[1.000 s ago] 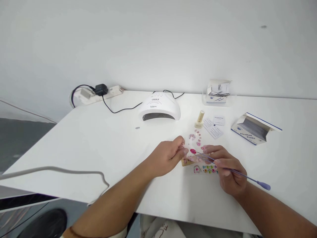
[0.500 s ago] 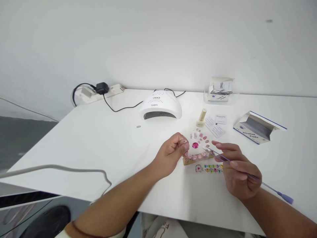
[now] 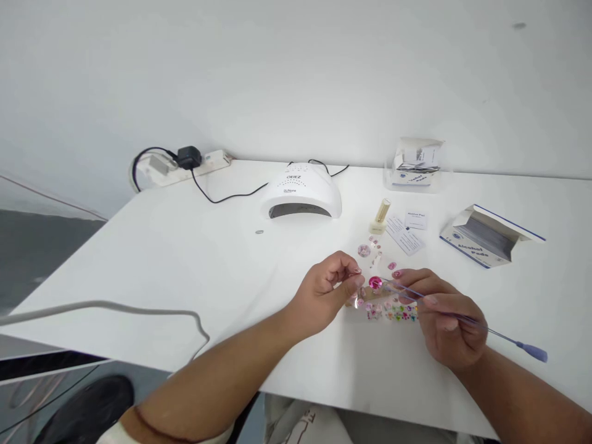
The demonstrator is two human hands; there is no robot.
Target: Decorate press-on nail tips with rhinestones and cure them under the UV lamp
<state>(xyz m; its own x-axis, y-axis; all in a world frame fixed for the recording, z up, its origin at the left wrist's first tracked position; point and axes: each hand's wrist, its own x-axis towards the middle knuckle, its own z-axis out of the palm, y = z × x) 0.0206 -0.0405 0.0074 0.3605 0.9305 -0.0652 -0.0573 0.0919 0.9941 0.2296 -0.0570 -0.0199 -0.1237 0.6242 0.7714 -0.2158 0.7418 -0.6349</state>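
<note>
Observed right hand [image 3: 451, 317] over the counter [image 3: 161, 265], grip closed around purple tweezers [image 3: 531, 351], thick end projecting to the right. Recorded tweezer tips slightly apart, pointing left, just beside a bright pink gem [image 3: 375, 282]. Cannot tell whether touching. Located same gem between tweezer tips and left fingertips.

Found left hand [image 3: 326, 293] opposite, grip nearly closed, thumb and index fingertip drawn close together. Noted clear film [image 3: 356, 301] directly below these fingertips; cannot tell from this view whether held or merely underneath. Beyond the fingertips, found a round pale pink gem [image 3: 364, 250] among smaller ones; nearer the front, a row of multicoloured gems [image 3: 402, 312].

Toward the back, logged a white lamp [image 3: 303, 191] with arched opening facing front. To the right, noted a bottle [image 3: 380, 217] with gold cap, printed packets [image 3: 406, 235] lying just beside. Farther right, inspected an open box [image 3: 478, 250] labelled Alcohol Pads, flap raised; near the wall, a second box [image 3: 413, 177]. At back left, recorded a power strip [image 3: 210, 163] carrying a black adapter [image 3: 189, 157].
</note>
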